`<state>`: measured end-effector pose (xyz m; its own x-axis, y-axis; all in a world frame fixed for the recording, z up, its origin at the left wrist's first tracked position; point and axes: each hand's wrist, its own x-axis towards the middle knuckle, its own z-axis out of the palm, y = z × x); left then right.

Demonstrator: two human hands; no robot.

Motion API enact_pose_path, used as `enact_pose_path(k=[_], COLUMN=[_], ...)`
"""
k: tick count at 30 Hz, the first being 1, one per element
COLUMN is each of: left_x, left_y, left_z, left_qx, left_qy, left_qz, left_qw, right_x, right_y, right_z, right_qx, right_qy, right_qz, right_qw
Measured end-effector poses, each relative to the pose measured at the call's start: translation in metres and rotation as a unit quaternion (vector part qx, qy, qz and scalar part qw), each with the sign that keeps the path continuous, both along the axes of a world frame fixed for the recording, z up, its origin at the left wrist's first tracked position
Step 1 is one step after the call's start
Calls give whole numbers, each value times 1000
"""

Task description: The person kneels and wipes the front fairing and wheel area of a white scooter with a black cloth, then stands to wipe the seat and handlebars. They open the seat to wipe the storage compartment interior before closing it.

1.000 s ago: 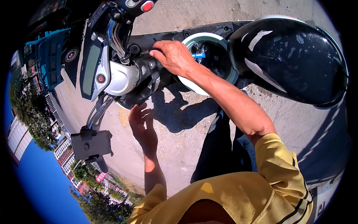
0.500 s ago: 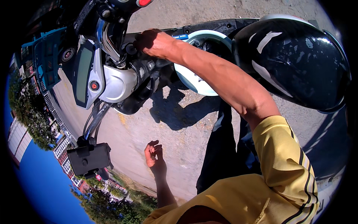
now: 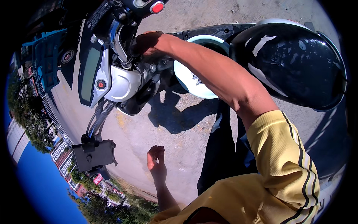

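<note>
My right arm reaches across to the electric scooter's front column, its forearm passing over a pale mint bucket (image 3: 182, 76). In deep shadow beside the chrome handlebar stem (image 3: 118, 46), my right hand (image 3: 147, 43) is at the inner side of the column; its fingers are hidden, so I cannot see what they touch. Out to the lower left, my left hand (image 3: 156, 158) is held in the air with fingers loosely bent and nothing in it. Close by is a black phone holder (image 3: 94, 156) on the left handlebar. The silver-and-white dash (image 3: 121, 84) carries a long display.
The glossy black scooter seat (image 3: 291, 63), with wet-looking patches, lies to the right of the bucket. A dark footboard (image 3: 212, 31) runs behind the bucket. Sunlit pavement (image 3: 179, 149) spreads below. A blue truck (image 3: 46, 61) stands at the far left.
The handlebar and dash have shifted slightly right in view. My right hand has sunk further behind the handlebar stem. My left hand has moved a little right and its fingers have drawn closer together.
</note>
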<state>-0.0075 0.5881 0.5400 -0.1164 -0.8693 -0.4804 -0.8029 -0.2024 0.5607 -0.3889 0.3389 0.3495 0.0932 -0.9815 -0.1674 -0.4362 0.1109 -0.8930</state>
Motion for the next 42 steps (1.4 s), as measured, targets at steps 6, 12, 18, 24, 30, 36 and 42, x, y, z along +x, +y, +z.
enact_pose_path(k=[6, 12, 18, 24, 30, 36, 42], left_x=[18, 17, 24, 36, 25, 30, 33], left_y=[33, 51, 44, 43, 28, 20, 20], left_z=[-17, -34, -32, -30, -19, 11, 17], left_qx=[40, 83, 89, 112, 85, 61, 40], left_qy=[-9, 27, -12, -23, -29, -56, -49], left_qz=[46, 18, -23, 24, -40, 4, -11], left_qw=[998, 996, 996, 993, 995, 997, 998], right_x=[12, 27, 34, 38, 22, 29, 9], right_y=[-30, -38, -36, -28, -17, -17, -17], right_z=[-34, -32, -37, -36, -33, -21, -34], right_qx=[194, 119, 50, -8, -63, -78, -103], right_qy=[-389, -206, -71, -14, 27, 27, 5], right_qz=[23, -7, -20, -21, -6, 28, 47], right_qw=[900, 971, 996, 1000, 998, 996, 994])
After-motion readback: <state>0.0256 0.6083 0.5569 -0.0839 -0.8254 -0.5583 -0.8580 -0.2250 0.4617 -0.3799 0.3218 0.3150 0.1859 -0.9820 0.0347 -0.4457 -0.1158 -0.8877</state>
